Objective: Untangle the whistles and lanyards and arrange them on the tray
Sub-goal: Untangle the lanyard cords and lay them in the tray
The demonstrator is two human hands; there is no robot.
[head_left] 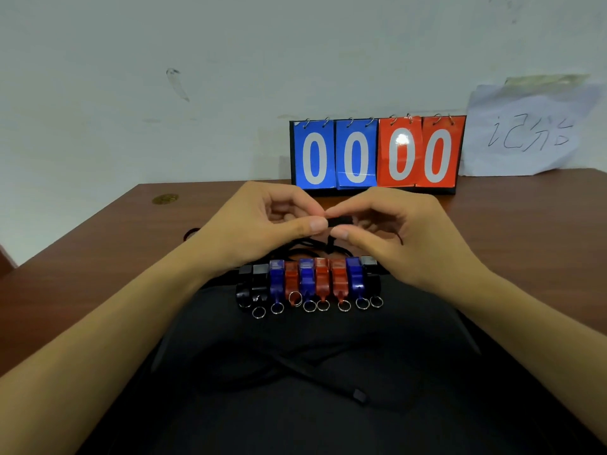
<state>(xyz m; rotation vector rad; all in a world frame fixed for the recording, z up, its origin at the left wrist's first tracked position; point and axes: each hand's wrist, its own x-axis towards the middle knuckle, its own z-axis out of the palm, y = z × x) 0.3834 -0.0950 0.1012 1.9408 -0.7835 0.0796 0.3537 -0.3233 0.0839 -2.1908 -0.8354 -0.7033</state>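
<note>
Several whistles point(308, 282) in black, blue and red lie side by side in a row at the far edge of the black tray point(427, 339), each with a small metal ring toward me. Above and behind the row, my left hand point(262, 224) and my right hand point(391, 231) meet. Both pinch a black lanyard clasp point(340, 221) between thumb and forefinger. Black cords point(305, 246) hang from it down to the table behind the whistles. Another black lanyard point(295, 369) lies looped on the tray near me, hard to see against it.
A flip scoreboard point(376, 156) showing 00 in blue and 00 in red stands at the back of the brown table point(98, 244) against the wall. A handwritten paper sheet point(528, 133) hangs at the right. A small gold sticker point(165, 198) is at the table's far left.
</note>
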